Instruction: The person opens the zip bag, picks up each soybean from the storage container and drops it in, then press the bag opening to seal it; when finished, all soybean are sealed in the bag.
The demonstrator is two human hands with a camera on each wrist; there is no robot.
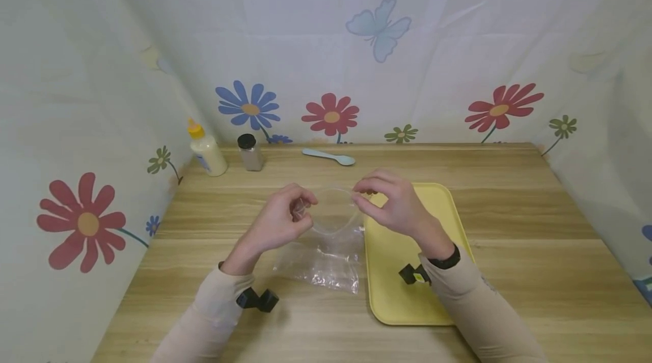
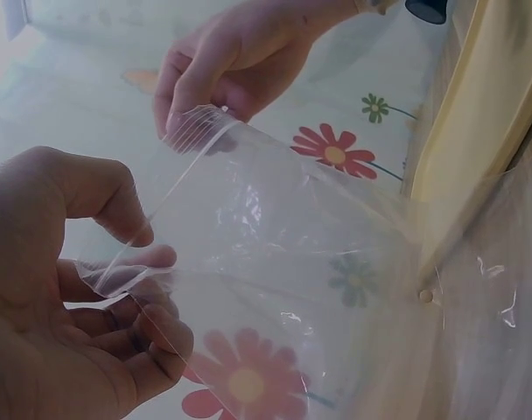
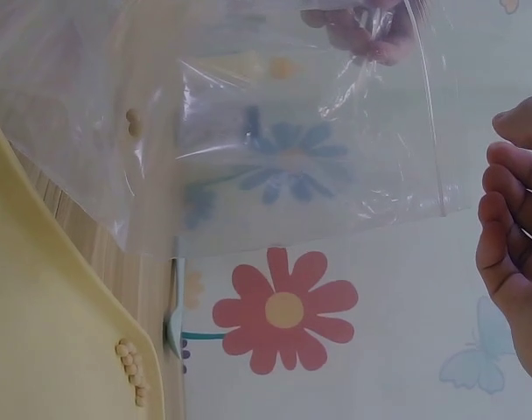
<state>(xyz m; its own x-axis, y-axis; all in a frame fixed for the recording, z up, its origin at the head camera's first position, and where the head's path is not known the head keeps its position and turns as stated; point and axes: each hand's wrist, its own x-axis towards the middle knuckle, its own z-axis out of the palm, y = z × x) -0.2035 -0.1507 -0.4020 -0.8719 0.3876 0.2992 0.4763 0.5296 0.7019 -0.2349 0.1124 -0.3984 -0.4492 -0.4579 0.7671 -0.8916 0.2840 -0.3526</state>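
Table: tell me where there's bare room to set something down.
Widest: the table right of the tray and right sleeve. Also behind the tray, right of the spoon. Crowded: the middle, with left hand, right hand and bag; back left, with bottle and jar.

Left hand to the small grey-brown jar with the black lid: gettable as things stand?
Probably yes: only bare wooden tabletop shows between the left hand and the jar. But that hand holds the clear plastic zip bag, so it would likely have to let go first.

Both sleeved arms (image 1: 216, 303) stretch forward, left fingers (image 1: 300, 192) and right fingers (image 1: 373, 184) each curled in a pinch
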